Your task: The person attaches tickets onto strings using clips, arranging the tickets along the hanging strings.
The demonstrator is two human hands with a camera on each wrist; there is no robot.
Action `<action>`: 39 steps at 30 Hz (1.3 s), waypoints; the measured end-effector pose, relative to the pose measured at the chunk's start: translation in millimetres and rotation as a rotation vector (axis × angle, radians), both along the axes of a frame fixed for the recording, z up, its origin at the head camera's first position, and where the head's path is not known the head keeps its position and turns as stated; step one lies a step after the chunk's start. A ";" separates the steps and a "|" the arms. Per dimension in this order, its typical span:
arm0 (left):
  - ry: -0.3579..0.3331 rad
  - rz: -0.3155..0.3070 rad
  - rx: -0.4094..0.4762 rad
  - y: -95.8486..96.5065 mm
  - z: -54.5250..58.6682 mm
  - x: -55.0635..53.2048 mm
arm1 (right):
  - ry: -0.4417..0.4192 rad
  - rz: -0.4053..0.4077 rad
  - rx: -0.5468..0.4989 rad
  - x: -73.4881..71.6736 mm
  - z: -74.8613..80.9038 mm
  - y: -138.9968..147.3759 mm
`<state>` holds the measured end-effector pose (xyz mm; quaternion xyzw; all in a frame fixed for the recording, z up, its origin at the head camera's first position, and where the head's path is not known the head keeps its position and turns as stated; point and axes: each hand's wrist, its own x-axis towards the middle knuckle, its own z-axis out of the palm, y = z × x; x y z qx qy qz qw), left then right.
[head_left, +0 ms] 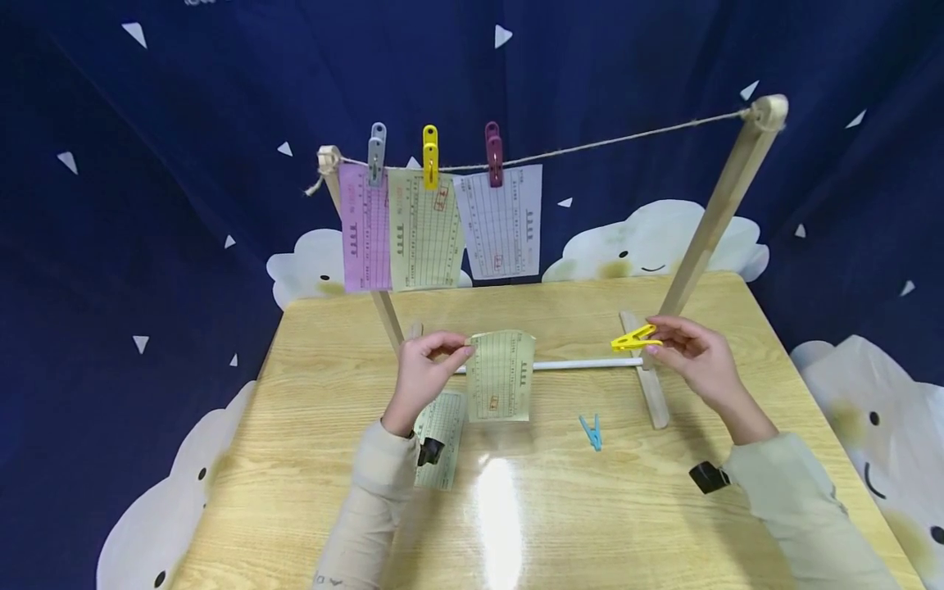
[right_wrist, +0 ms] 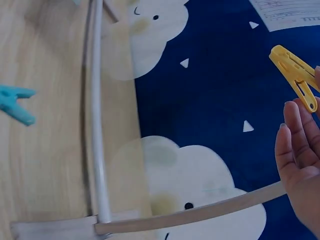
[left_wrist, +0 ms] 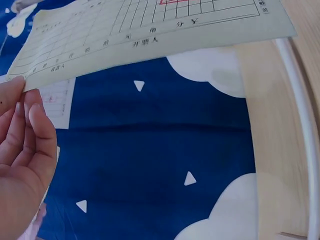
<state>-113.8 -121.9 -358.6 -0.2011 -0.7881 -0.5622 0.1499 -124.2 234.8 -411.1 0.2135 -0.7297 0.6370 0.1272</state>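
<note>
Paper slip (head_left: 501, 381), pale yellow-green, rectangular and ruled, hangs from the left hand (head_left: 428, 377), whose thumb and fingers pinch it at its upper left corner; its long axis runs nearly upright, printed face towards the viewer; the right hand (head_left: 701, 365) holds a bright yellow plastic clothespin (head_left: 628, 339) by the handle end, nose pointing left towards the slip; whether that nose is parted cannot be told. Governing relation, as judged: slip and clothespin lie between the two hands, at similar height in the head view and well apart, the left hand being the nearer to the slip; both appear below the thin twine line (head_left: 693, 124), whose bare span extends to the right of a white printed sheet (head_left: 509, 221) under a dark-red plastic clip (head_left: 493, 154); farther left hang a yellow printed sheet (head_left: 426, 238) and a pink-violet printed sheet (head_left: 365, 238); a light-blue plastic peg (head_left: 592, 432) lies on the pale wooden table (head_left: 310, 410), nearer the right hand; a pale green printed sheet (head_left: 451, 422) appears beneath the left wrist, partly hidden.
</note>
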 end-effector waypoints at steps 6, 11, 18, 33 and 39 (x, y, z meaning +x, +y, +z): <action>-0.012 -0.008 0.050 8.0 10.1 -1.4 | 0.034 0.025 -0.084 -5.5 15.4 -6.6; -0.004 -0.013 0.099 12.5 2.7 -16.2 | 0.060 0.038 -0.137 -10.8 32.1 -10.5; 0.047 0.010 0.170 22.8 20.5 -22.4 | 0.114 0.040 -0.233 -18.3 57.1 -16.7; 0.205 0.017 0.239 45.0 40.1 -48.4 | 0.195 -0.046 -0.283 -30.1 114.4 -27.8; 0.244 0.019 0.254 53.4 50.0 -54.8 | 0.239 -0.041 -0.308 -35.4 133.9 -31.4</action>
